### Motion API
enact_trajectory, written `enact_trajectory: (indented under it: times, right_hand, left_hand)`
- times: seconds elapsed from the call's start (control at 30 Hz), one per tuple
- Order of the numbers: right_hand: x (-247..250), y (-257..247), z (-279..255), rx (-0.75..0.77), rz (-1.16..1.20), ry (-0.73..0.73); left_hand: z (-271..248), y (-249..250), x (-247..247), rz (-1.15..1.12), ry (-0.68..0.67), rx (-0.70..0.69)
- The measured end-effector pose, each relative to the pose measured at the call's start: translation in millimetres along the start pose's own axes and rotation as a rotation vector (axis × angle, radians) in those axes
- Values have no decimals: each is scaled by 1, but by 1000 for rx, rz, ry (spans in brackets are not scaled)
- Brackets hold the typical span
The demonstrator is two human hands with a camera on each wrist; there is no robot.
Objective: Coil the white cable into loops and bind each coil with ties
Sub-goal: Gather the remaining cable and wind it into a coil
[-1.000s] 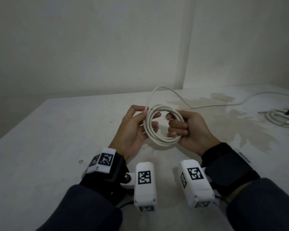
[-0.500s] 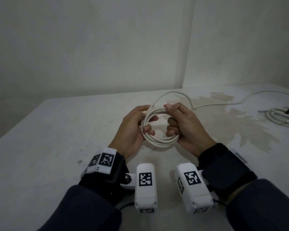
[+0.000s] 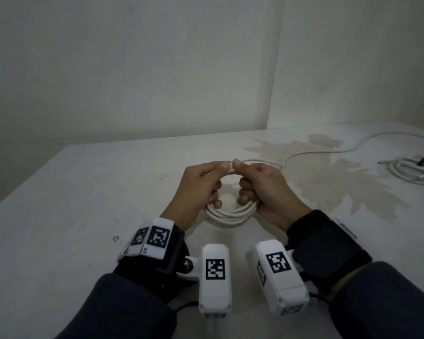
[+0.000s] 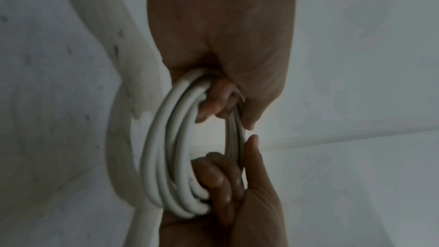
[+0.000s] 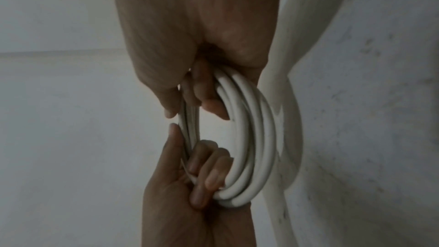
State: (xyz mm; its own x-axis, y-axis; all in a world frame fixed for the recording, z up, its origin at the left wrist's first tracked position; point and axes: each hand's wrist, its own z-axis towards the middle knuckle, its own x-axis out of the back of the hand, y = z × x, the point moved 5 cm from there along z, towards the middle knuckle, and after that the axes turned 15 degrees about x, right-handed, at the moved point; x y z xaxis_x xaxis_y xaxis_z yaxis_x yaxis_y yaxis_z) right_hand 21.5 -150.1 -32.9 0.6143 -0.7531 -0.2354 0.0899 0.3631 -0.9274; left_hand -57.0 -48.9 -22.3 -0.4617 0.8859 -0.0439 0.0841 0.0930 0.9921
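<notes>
Coiling step was in hand, binding not yet begun by the look of it. The round coil of white plastic-sheathed cable [image 3: 230, 212] was held upright between both hands, just above the pale stained tabletop [image 3: 83, 192]. Left hand [image 3: 198, 189] had its fingers curled through the coil's left side, thumb pressed on top. Right hand [image 3: 267, 192] gripped the right side likewise, fingers wrapped round the strands and thumb on top. The two thumb tips almost met at the top of the loop, seen in the left wrist view as well [image 4: 249, 132].

A loose tail of the same cable [image 3: 328, 152] ran from the coil away to the right across the table, so more length probably waited to be wound in.

Next move, as a judgement: one hand must keep the strands bunched while the other draws in more tail or fetches a tie. No tie could be told for sure in these views.

Room: open table to the left and front. A second bundle of white cable [image 3: 411, 172] lay near the right edge, well apart from the hands. Walls stood close behind the table.
</notes>
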Motion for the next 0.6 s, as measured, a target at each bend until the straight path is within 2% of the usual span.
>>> enact_trajectory:
  times: [0.07,0.17,0.23,0.3,0.33,0.4,0.5,0.53,0.6]
  right_hand:
    - [0,3,1,-21,46,18]
    - [11,-2,2,-26,-36,187]
    - [26,-12,1,50,-163,357]
    - [44,-26,0,232,-307,485]
    - [49,-32,1,318,-369,480]
    - [47,-36,6,389,-469,325]
    - [31,-28,9,309,-514,12]
    - [27,-27,8,305,-519,-42]
    - [26,-31,6,369,-521,-48]
  left_hand:
    - [2,2,4,-6,53,-31]
    - [3,3,11,25,141,-67]
    - [3,4,15,61,176,-91]
    - [2,6,16,108,185,-115]
    - [1,7,15,132,172,-123]
    - [-2,8,11,170,126,-141]
    - [-6,12,8,181,86,-178]
    - [-7,12,8,180,88,-183]
    - [-6,11,10,166,103,-174]
